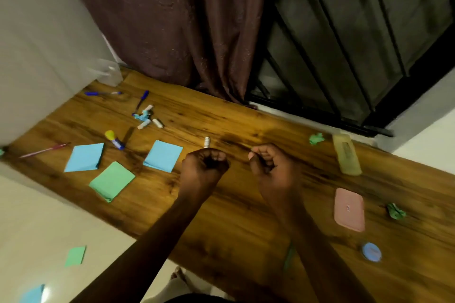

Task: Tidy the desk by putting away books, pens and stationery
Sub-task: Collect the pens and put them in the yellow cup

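Both of my hands hover in fists over the middle of the wooden desk (246, 204). My left hand (204, 166) has its fingers curled, and a small white cylinder (207, 142) sticks out past its far side, seemingly pinched. My right hand (268, 167) is curled with the thumb forward and holds nothing I can see. To the left lie two blue note pads (85, 157) (163, 158), a green note pad (112, 181), a yellow-capped glue stick (114, 140), a pink pen (44, 150) and two blue pens (102, 93) (141, 101). Three more white cylinders (157, 122) lie around a crumpled blue paper (142, 115).
A clear plastic container (108, 75) stands at the far left corner. At the right lie a yellowish case (346, 154), a pink case (349, 209), a blue round tin (371, 251) and two crumpled green papers (316, 138) (395, 211). Green paper (75, 256) and blue paper (33, 294) lie on the floor.
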Tool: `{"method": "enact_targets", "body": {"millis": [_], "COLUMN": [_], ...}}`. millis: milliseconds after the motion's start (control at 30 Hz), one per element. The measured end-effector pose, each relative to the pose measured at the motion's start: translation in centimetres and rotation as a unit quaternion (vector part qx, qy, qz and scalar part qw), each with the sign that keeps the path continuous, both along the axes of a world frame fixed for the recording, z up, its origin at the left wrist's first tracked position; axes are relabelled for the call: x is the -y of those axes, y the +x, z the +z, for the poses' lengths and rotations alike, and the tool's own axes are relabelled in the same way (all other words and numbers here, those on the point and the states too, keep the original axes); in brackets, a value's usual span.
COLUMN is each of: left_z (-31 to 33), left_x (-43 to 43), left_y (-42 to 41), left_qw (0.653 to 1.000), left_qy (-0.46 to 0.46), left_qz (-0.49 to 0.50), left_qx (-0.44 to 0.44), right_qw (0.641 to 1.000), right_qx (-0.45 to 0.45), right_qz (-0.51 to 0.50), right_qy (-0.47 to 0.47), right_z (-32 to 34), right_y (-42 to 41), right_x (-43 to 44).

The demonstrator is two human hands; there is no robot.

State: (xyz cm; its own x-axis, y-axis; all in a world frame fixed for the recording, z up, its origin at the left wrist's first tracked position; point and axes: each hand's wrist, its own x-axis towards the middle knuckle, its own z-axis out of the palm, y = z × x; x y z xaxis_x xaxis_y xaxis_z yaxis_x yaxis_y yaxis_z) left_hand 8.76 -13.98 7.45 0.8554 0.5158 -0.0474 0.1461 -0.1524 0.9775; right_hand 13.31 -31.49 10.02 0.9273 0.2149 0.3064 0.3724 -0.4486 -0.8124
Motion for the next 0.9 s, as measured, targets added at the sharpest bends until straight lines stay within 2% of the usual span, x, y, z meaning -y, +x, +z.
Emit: {"method": "enact_targets", "body": {"millis": [167,267,533,700,800,900], "left_z": [1.1,1.3,0.2,-0.9,-1.9,-2.9], "left_x": [-5.9,-10.4,-23.3,-33.1,-38.1,-42.8], "left_y": [-2.9,-5.4,-9.3,-12.1,-14.0,-15.5], "left_qw": [0.997,0.991,0.974,0.964,0.959,0.950], "left_qy": [0.032,0.041,0.032,0.033,0.089,0.160], "left_qz": [0.072,0.129,0.221,0.262,0.257,0.226], "left_qx": [0.001,-0.007,-0.026,-0.034,-0.080,-0.145], "right_qw": [0.997,0.992,0.982,0.975,0.972,0.974], "right_qx": [0.004,-0.038,-0.125,-0.141,-0.156,-0.145], "right_qz": [0.073,0.116,0.141,0.169,0.173,0.174], "right_qy": [0.006,0.019,0.021,0.027,0.019,-0.030], "right_z": [0.3,0.4,0.0,-0.9,-1.9,-3.0], "right_y": [0.1,-0.6,0.7,2.1,2.9,3.7], "right_x": [-6.5,-11.0,-23.2,-32.3,-36.9,-41.0]}}
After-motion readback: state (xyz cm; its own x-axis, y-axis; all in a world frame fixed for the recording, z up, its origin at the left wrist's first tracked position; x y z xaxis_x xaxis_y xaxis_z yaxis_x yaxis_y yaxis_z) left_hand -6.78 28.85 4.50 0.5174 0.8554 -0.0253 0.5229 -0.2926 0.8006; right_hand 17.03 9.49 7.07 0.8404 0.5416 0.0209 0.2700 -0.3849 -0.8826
